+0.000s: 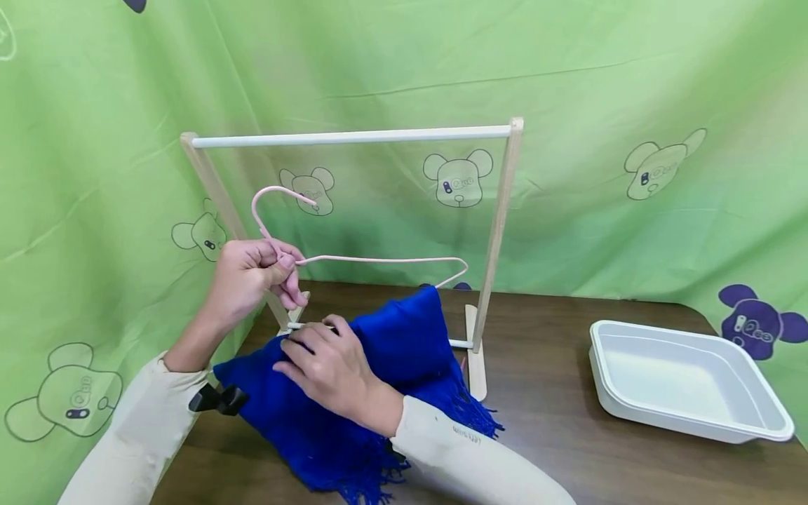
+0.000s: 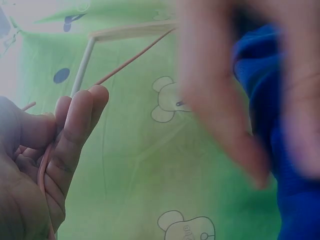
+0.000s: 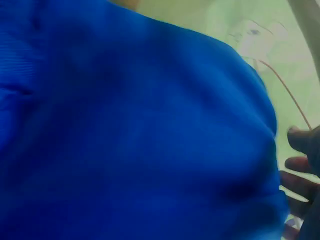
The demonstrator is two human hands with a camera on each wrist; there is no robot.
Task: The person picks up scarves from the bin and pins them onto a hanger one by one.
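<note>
My left hand (image 1: 255,273) pinches a pink wire hanger (image 1: 379,260) at the neck, with its hook pointing up. A blue fringed scarf (image 1: 404,330) hangs below, folded over the hanger's lower part, which the fabric hides. On the scarf's upper left part rests my right hand (image 1: 334,365), its fingers loosely bent and spread. The left wrist view shows these right fingers (image 2: 215,115) blurred in front of the scarf (image 2: 260,90), apart from the left hand (image 2: 55,150) on the hanger wire. Scarf fabric (image 3: 150,125) fills most of the right wrist view.
Behind the hanger stands a wooden rack with a white top rail (image 1: 353,137). A white plastic tray (image 1: 694,423) sits at the right on the brown table (image 1: 536,393). Green curtain (image 1: 581,84) with bear prints surrounds the table at the back and left.
</note>
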